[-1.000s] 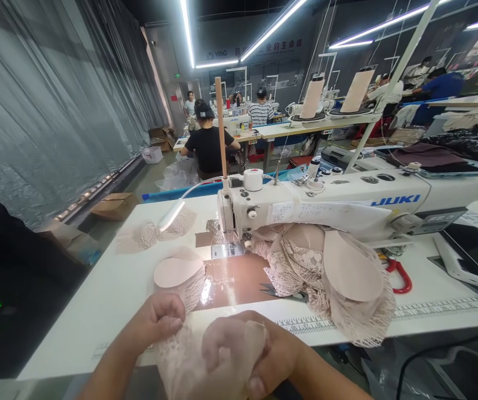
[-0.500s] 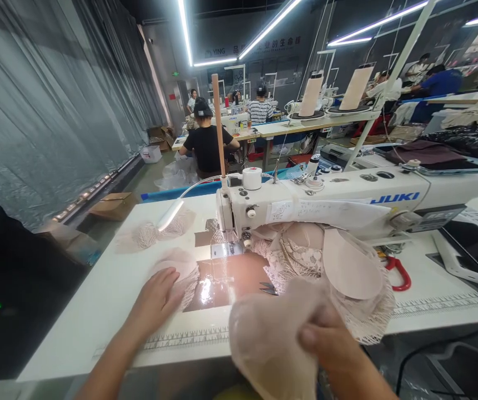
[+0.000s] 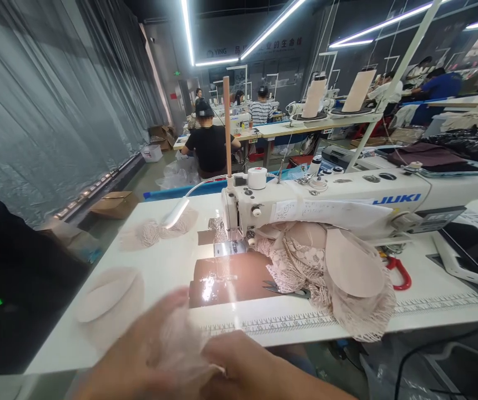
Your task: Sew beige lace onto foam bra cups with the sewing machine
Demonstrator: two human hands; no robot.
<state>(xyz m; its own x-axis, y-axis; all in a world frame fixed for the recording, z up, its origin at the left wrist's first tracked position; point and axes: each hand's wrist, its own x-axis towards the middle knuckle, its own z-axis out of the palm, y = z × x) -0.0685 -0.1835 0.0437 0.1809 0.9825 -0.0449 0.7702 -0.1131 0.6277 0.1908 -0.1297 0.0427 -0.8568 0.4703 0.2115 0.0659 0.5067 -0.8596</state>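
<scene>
My left hand (image 3: 139, 355) and my right hand (image 3: 242, 369) meet at the table's near edge, both blurred by motion, with a beige lace piece (image 3: 180, 347) between them. The fingers seem closed on that lace. A beige padded cup with lace (image 3: 107, 297) lies on the white table (image 3: 159, 266) at the near left, apart from my hands. Ahead stands a white JUKI sewing machine (image 3: 347, 203), its lamp lighting the shiny brown plate (image 3: 230, 275) under the needle.
A heap of lace pieces and cups (image 3: 334, 272) lies under the machine arm, small scissors (image 3: 284, 289) beside it. Red-handled tool (image 3: 399, 275) at right. More lace (image 3: 155, 230) at the table's far left. Other people sit at machines behind (image 3: 209, 144). Thread cones (image 3: 357, 89) stand on a rack.
The cup piece that lay near the plate now lies further left. My left hand came back from it to the near edge, and both hands now hold lace together.
</scene>
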